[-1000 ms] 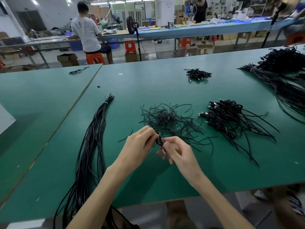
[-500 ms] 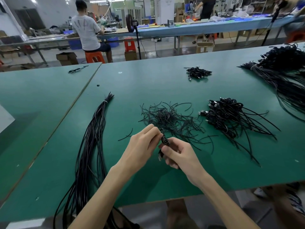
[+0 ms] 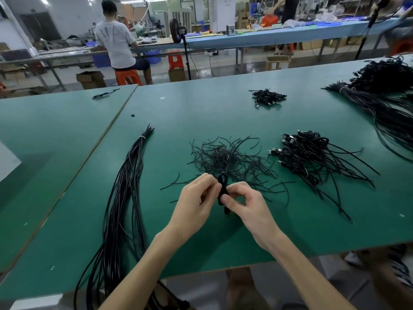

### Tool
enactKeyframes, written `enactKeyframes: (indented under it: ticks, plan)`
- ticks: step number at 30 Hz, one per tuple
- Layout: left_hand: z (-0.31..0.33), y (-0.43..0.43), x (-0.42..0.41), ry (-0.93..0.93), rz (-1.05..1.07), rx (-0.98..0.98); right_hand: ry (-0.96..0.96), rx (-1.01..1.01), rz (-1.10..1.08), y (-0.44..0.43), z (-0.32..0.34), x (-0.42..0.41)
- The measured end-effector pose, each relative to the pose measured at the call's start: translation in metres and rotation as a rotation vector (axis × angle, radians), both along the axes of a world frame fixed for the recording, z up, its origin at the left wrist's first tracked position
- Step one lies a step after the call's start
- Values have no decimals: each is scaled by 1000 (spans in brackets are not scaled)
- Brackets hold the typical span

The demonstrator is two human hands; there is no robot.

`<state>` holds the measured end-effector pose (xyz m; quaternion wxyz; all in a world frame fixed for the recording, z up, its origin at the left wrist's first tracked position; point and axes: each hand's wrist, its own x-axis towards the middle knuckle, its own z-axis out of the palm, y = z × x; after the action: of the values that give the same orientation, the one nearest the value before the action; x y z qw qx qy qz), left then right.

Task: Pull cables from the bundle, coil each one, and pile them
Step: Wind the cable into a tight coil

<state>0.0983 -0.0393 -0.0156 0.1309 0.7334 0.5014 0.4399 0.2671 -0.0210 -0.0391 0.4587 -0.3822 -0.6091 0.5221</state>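
The left hand (image 3: 196, 198) and right hand (image 3: 248, 204) both pinch the small coiled cable (image 3: 223, 186) between them; if either pinch loosens, I think the loops could spring open before reaching the pile (image 3: 312, 157) right of the grip

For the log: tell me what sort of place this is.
Probably a cable assembly workshop: long green benches, piles of black cables, a worker seated at another bench behind.

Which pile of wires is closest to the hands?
The messy thin-wire pile in the middle, just beyond the left hand and right hand; the long bundle and coiled pile lie farther aside.
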Motion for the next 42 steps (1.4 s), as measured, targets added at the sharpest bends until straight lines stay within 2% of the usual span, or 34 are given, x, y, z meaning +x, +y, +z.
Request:
enactKeyframes:
  ticks: [5,14,16,17,21,23,26,29,33,42]
  plan:
    - [-3,-5,8,-438,-101,-289,-88,111,-131,-2,2,-3]
    - [0,-6,11,-955,-289,-699,-183,409,-356,-4,-4,-6]
    - [2,-5,10,-919,-275,-702,-176,371,-340,-3,-6,-5]
    - [4,-4,9,-819,-238,-651,-140,301,-305,-3,-5,-4]
    - [6,-3,1,-141,-34,-184,132,5,-86,-3,0,-3]
    - [7,-2,-3,85,-7,-9,210,-62,-24,-2,4,-1]
    - [6,-3,-6,323,37,112,237,-99,27,-2,6,0]
    - [0,-1,-8,275,47,125,169,-60,66,0,5,4]
    - [-7,-2,-2,130,31,43,156,-45,36,0,4,5]
    - [-17,-7,20,-498,-34,-395,37,131,-146,-2,0,1]
